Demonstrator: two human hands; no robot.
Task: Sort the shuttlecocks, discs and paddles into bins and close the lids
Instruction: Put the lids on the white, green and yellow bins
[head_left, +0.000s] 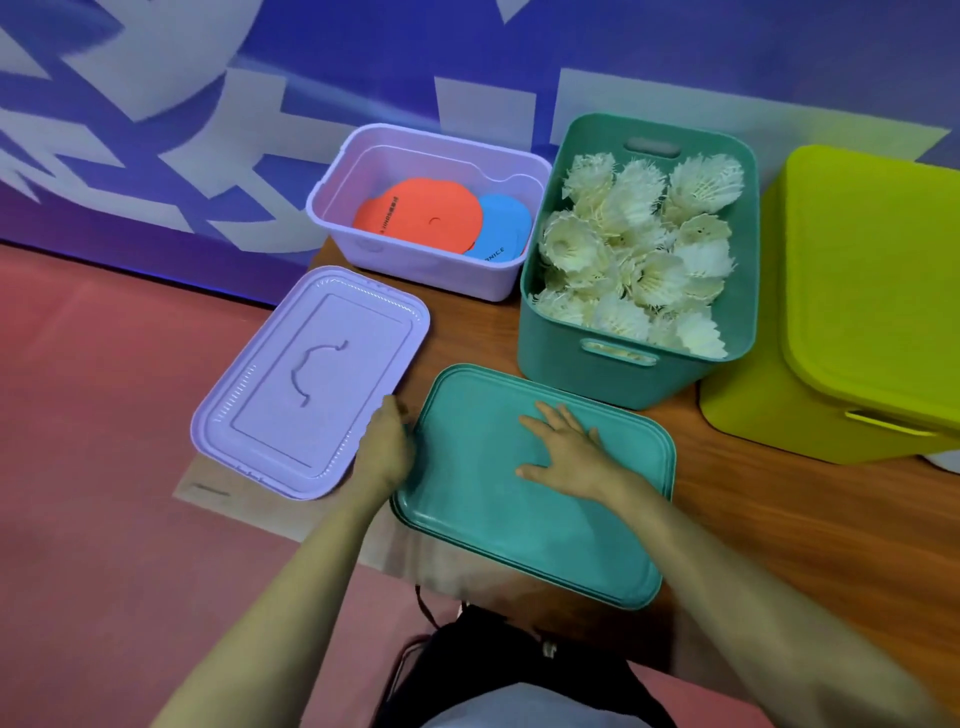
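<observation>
2 lids off, 1 on. Risk first: teal lid (535, 488) overhangs the near table (810, 525) edge at 6 o'clock, so a careless lift likely tips or drops it. Left hand (387, 447) curled on its 9 o'clock edge, fingers closed onto the rim as far as visible, fingertips hidden. Right hand (569, 452) flat on top, fingers spread apart, pressing, gripping nothing. Pile risk: shuttlecocks (634, 254) heaped close to the rim of the teal bin (613, 374), so feathers could catch or crush under the lid and stop it seating. Mix-up risk: purple lid (311, 379) lies just beside at 9 o'clock, hanging past the table edge too, a knock may slide it off. Containers: purple bin (415, 260) at 11 o'clock, open, holds orange disc (421, 215) over blue disc (504, 228). Teal bin at 1 o'clock, open, full of shuttlecocks. Green bin (810, 415) at 3 o'clock, lid on, contents hidden. No paddles visible.
</observation>
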